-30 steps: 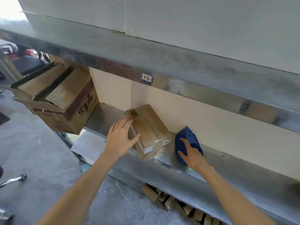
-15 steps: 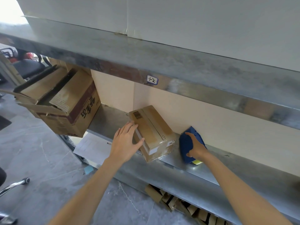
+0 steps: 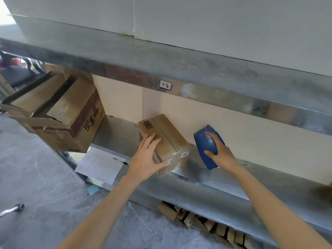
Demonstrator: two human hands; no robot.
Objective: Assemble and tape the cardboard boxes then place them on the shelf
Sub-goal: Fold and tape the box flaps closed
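Observation:
A small taped cardboard box with a barcode label sits on the metal shelf, close to the beige back panel. My left hand rests on the box's near left side, fingers straight on its top and thumb along the front face. To the right, a blue tape dispenser stands on the shelf, and my right hand grips it with fingers curled over its blue shell.
A large open cardboard box overhangs the shelf's left end. A paper sheet with a pen lies on the shelf left of the small box. An upper shelf beam carries a label. Folded cardboard pieces lie under the shelf.
My left hand slid further onto the small box. My right hand moved up over the blue dispenser and grips it, the dispenser now more upright.

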